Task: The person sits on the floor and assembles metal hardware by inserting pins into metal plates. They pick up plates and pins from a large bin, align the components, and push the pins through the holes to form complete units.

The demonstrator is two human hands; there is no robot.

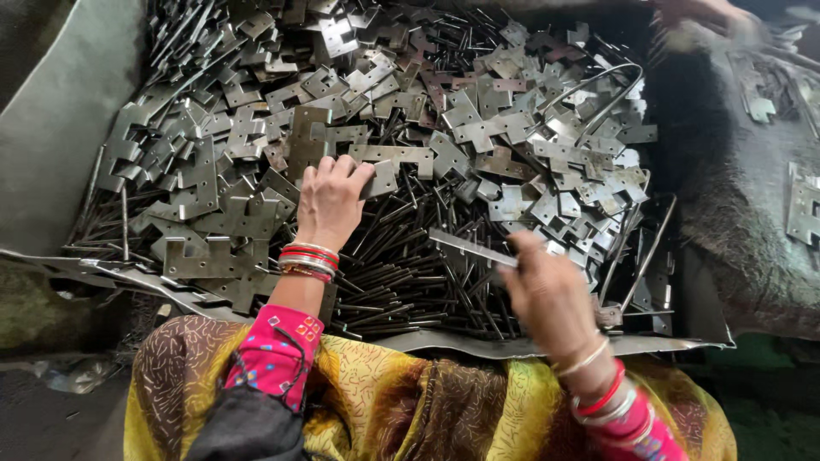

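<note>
Head view looked straight down on me sitting at the six o'clock edge of a big sheet-metal tray (547,346), with my patterned cloth (401,401) spread over my lap. My left hand (329,201) lay knuckles up on the heap, its fingers (346,169) curled down onto a notched metal plate (380,175) at about eleven o'clock from my lap, touching it rather than lifting it; I could not tell whether they had truly closed on it. My right hand (551,294), at about two o'clock, pinched a flat metal strip (470,248) by one end, so its long side stuck out toward nine o'clock and stayed clear of the pile.

Stamped plates (478,128) were dumped loose toward twelve o'clock, overlapping every way, while thin dark pins (401,273) lay in a rough bed nearest me, which kept them within easy reach. Bent wire loops (598,94) rested on top at one o'clock. Another person's hand (700,17), blurred, showed at the far one o'clock corner, well apart from mine. Beyond the tray at three o'clock, a few plates (803,205) sat on a dark rough surface (735,196).
</note>
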